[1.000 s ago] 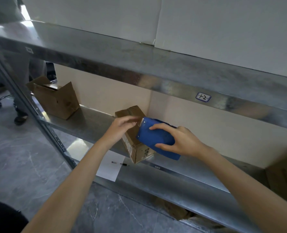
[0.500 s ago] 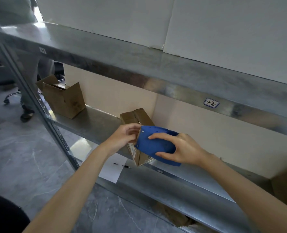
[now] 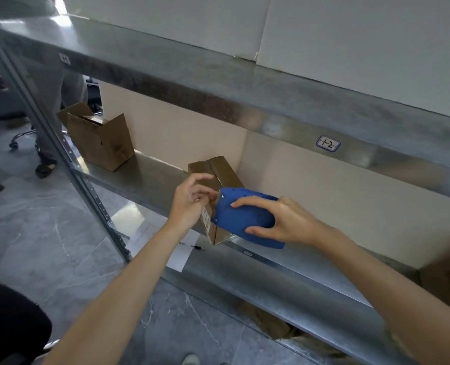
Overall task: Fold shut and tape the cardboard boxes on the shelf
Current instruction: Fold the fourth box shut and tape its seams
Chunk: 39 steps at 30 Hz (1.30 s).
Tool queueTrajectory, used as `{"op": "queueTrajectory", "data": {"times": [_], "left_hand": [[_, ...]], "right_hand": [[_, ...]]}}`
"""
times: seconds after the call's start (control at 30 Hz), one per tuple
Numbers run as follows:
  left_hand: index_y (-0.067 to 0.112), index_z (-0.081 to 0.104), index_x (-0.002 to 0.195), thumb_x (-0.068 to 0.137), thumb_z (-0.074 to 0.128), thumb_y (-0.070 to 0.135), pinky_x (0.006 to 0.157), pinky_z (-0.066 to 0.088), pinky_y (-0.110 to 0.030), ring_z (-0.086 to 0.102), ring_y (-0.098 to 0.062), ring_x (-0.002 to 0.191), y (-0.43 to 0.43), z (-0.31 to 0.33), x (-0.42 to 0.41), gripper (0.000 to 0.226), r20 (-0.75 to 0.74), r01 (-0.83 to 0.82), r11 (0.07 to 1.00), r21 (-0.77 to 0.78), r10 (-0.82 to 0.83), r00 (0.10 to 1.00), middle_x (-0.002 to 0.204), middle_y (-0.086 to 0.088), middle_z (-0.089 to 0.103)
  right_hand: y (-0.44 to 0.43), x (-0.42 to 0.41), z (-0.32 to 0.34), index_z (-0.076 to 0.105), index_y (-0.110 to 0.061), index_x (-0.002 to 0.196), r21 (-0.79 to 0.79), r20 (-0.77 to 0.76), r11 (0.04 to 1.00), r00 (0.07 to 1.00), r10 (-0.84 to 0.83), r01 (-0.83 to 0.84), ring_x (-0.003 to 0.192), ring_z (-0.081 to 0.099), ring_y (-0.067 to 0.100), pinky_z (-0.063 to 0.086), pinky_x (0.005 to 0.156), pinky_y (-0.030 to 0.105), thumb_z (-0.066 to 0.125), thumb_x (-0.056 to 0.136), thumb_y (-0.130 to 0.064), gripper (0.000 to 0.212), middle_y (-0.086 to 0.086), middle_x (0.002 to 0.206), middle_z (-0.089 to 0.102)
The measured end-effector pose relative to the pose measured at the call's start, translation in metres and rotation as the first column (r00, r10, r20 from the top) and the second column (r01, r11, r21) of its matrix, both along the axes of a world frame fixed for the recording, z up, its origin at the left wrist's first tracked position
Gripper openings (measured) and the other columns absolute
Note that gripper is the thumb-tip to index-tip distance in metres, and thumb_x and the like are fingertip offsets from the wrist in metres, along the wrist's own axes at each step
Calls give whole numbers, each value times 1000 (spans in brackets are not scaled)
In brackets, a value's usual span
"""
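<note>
A small brown cardboard box (image 3: 218, 172) with its top flaps folded shut stands at the front of the metal shelf (image 3: 150, 180). My right hand (image 3: 289, 222) grips a blue tape dispenser (image 3: 242, 219), whose nose lies against the box's near top edge. My left hand (image 3: 189, 204) holds the box's near left corner, fingers curled over the edge right beside the dispenser's nose. No tape strip can be made out. A second brown box (image 3: 100, 140), its flaps standing open, sits farther left on the same shelf.
An upper shelf (image 3: 245, 96) labelled 1-2 overhangs the work area. Another brown box (image 3: 445, 280) shows at the right edge. A sheet of paper (image 3: 176, 256) and a pen lie on the floor below. A person's legs (image 3: 50, 127) stand behind the shelf post at left.
My left hand slid from the box top to its near edge and curled its fingers. The dispenser came lower against the box's front edge.
</note>
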<state>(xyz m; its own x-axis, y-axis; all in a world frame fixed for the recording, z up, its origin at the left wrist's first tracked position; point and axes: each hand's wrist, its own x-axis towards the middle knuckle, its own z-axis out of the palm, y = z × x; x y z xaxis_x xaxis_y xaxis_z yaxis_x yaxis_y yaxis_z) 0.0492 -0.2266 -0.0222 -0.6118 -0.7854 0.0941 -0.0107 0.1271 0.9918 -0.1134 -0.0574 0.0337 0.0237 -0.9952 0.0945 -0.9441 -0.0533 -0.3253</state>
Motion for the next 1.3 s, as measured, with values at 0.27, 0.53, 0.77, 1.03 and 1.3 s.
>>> {"op": "queueTrajectory", "data": {"times": [0.27, 0.53, 0.77, 1.03, 1.3], "left_hand": [[29, 62, 111, 81, 76, -1, 86, 47, -22, 71, -14, 84, 1, -30, 29, 45, -6, -128, 989, 72, 129, 992, 78, -1, 74], [35, 62, 104, 84, 74, 1, 77, 52, -13, 68, -9, 85, 29, -52, 17, 41, -51, -168, 985, -49, 165, 985, 85, 6, 71], [28, 63, 113, 86, 74, 8, 79, 49, -10, 67, -7, 92, 32, -69, 21, 35, -63, -195, 980, -46, 192, 979, 92, 8, 72], [28, 64, 113, 85, 75, 8, 80, 53, -21, 66, -10, 89, 27, -80, 11, 35, 3, -206, 975, -89, 207, 978, 89, 11, 68], [13, 68, 119, 83, 71, -7, 77, 48, -10, 63, -5, 84, 34, -81, -5, 41, -15, -232, 955, -187, 233, 972, 97, -1, 66]], "right_hand": [[44, -18, -8, 50, -49, 130, 30, 119, 998, 991, -63, 60, 47, 45, 17, 31, 47, 14, 70, 87, -41, 48, -18, 63, 57], [67, -22, -16, 42, -61, 129, 76, 101, 992, 989, -107, 100, 49, 49, 19, 41, 48, 23, 61, 85, -54, 48, 2, 57, 56], [54, -19, -21, 42, -56, 131, 71, 60, 992, 993, -105, 101, 52, 48, 17, 37, 50, 20, 63, 87, -50, 49, 4, 52, 49], [45, -17, -24, 44, -54, 131, 86, 46, 990, 992, -117, 113, 52, 49, 15, 30, 49, 16, 65, 88, -48, 49, 0, 50, 46], [42, -15, -22, 44, -50, 133, 98, -9, 983, 987, -158, 158, 55, 51, 6, 32, 49, 15, 65, 88, -45, 50, -38, 67, 50]]}}
